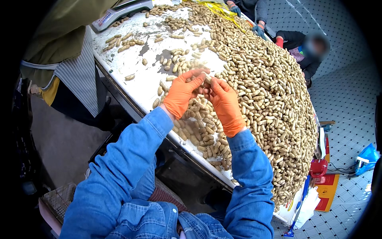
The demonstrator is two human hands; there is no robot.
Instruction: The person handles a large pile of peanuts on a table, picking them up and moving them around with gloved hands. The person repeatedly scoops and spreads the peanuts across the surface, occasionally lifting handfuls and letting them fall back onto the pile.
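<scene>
Both of my hands wear orange gloves with the fingertips bare, and they meet over the white tabletop (135,89). A peanut in its shell (208,78) is pinched between the fingers of my left hand (185,91) and my right hand (222,100). My curled left fingers partly hide what else may lie in that palm. Below and around the hands lie loose unshelled peanuts (209,143), and a large heap of them (268,89) spreads over the right side of the table.
A digital scale (119,15) stands at the table's far left. Beside it is a person in a striped apron (77,71). Gloved co-workers are across the heap, near yellow netting (222,12). A red container (318,168) and a blue-handled tool (301,203) are at the right end.
</scene>
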